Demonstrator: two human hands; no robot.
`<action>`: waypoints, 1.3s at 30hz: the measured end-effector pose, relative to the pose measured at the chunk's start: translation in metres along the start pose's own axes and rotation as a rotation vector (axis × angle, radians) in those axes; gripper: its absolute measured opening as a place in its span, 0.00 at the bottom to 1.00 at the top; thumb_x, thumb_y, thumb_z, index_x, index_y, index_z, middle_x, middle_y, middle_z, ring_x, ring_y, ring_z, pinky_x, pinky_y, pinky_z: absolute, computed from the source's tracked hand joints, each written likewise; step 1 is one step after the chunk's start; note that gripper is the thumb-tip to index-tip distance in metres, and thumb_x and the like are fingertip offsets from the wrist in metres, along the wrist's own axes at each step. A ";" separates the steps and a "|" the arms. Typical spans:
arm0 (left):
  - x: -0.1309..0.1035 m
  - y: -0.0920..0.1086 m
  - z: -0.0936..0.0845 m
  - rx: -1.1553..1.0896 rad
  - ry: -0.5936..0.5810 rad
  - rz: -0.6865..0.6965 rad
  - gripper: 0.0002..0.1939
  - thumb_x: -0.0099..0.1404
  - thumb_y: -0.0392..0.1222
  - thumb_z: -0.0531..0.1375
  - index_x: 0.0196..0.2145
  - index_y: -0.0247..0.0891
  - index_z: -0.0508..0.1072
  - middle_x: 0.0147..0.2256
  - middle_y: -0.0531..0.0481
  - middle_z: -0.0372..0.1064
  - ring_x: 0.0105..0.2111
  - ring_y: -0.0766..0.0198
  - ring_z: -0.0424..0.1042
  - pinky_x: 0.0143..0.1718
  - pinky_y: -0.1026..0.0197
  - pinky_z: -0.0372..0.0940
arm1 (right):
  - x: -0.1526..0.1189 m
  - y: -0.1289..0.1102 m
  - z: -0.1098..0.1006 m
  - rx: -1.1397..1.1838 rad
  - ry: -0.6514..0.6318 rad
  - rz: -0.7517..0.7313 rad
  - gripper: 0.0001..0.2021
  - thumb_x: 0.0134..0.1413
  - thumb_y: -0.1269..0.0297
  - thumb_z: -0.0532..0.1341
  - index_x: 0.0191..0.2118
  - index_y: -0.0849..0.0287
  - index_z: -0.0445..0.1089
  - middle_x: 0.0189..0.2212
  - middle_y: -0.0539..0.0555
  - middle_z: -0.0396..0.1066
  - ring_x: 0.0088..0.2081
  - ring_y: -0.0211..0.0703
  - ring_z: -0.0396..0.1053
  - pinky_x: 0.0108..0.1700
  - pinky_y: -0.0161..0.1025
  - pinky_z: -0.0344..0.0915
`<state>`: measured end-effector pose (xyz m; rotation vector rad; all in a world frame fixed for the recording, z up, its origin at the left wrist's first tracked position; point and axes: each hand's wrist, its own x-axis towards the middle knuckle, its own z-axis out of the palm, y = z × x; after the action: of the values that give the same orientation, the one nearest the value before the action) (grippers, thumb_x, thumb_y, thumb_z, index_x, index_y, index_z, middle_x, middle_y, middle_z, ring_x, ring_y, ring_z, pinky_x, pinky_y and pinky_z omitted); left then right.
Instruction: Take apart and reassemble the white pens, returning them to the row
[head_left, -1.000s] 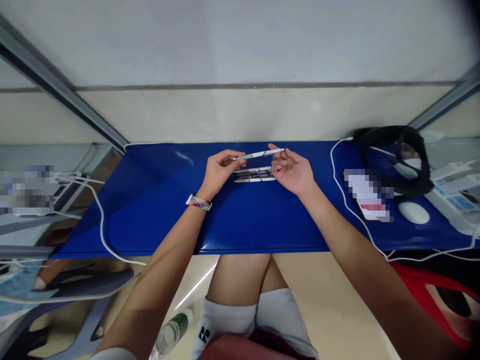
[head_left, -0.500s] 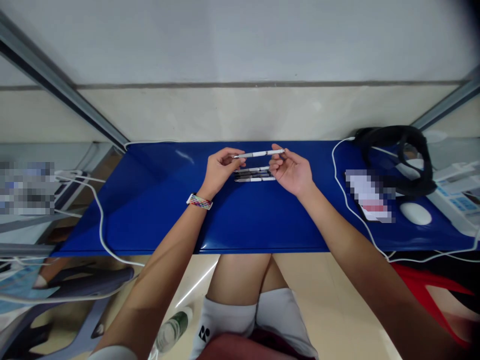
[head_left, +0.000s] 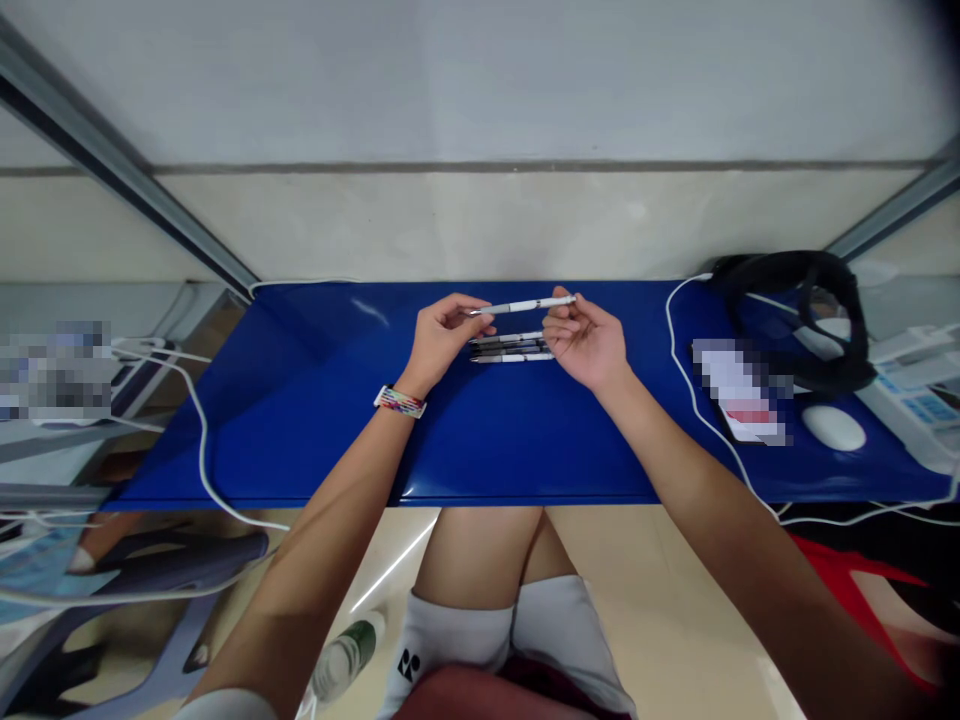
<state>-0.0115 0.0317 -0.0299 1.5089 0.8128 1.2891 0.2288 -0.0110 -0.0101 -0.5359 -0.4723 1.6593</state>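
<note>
A white pen (head_left: 523,306) with dark bands stretches level between my two hands above the blue table (head_left: 322,420). My left hand (head_left: 444,338) pinches its pointed tip end between thumb and fingers. At the other end, the fingertips of my right hand (head_left: 589,340) close on the pen's rear. Just below, several more pens (head_left: 510,357), white and dark, lie side by side on the table. Their right ends are partly hidden behind my right hand's curled fingers.
To the right lie a blurred-out phone (head_left: 739,390), a white mouse (head_left: 833,427), a black strap-like headset (head_left: 799,320) and a white cable (head_left: 671,350). A plastic bottle (head_left: 349,655) is on the floor. A grey chair (head_left: 172,590) stands at the left.
My right hand's fingers have shifted slightly at the pen's rear end, which sits a touch higher. My left hand has hardly moved, and the pens on the table lie as before.
</note>
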 end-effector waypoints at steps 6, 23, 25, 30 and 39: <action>-0.001 -0.002 0.003 -0.010 -0.021 -0.028 0.21 0.60 0.55 0.80 0.43 0.40 0.84 0.33 0.49 0.84 0.35 0.58 0.87 0.37 0.60 0.80 | 0.002 0.003 -0.002 0.066 -0.013 -0.014 0.08 0.73 0.69 0.59 0.42 0.55 0.76 0.24 0.46 0.63 0.22 0.34 0.57 0.26 0.32 0.64; 0.001 -0.006 -0.002 0.104 0.037 0.073 0.17 0.61 0.55 0.78 0.41 0.43 0.86 0.40 0.48 0.84 0.42 0.57 0.81 0.49 0.51 0.76 | 0.005 0.004 -0.004 -0.100 -0.010 -0.034 0.04 0.72 0.63 0.64 0.44 0.52 0.77 0.26 0.47 0.69 0.25 0.36 0.62 0.28 0.36 0.66; 0.001 -0.006 -0.001 0.101 0.032 0.071 0.17 0.60 0.55 0.78 0.41 0.43 0.86 0.40 0.48 0.84 0.42 0.56 0.81 0.50 0.51 0.76 | 0.004 0.004 -0.004 -0.098 0.000 -0.040 0.05 0.73 0.63 0.63 0.43 0.52 0.77 0.27 0.47 0.69 0.25 0.36 0.62 0.28 0.35 0.66; 0.001 -0.005 -0.002 0.103 0.050 0.079 0.16 0.61 0.54 0.78 0.41 0.43 0.86 0.42 0.47 0.85 0.45 0.55 0.82 0.53 0.50 0.76 | 0.003 0.004 -0.001 -0.054 0.014 -0.024 0.07 0.74 0.64 0.61 0.44 0.54 0.77 0.29 0.49 0.72 0.26 0.37 0.64 0.30 0.36 0.68; 0.000 -0.004 -0.001 0.101 0.028 0.076 0.16 0.62 0.55 0.78 0.41 0.43 0.86 0.42 0.48 0.85 0.46 0.54 0.83 0.55 0.48 0.76 | 0.003 0.006 -0.002 -0.094 0.056 -0.056 0.07 0.73 0.59 0.63 0.48 0.52 0.78 0.29 0.49 0.74 0.27 0.39 0.66 0.30 0.38 0.69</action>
<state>-0.0118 0.0335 -0.0335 1.6184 0.8569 1.3451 0.2249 -0.0093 -0.0150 -0.6313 -0.5213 1.5708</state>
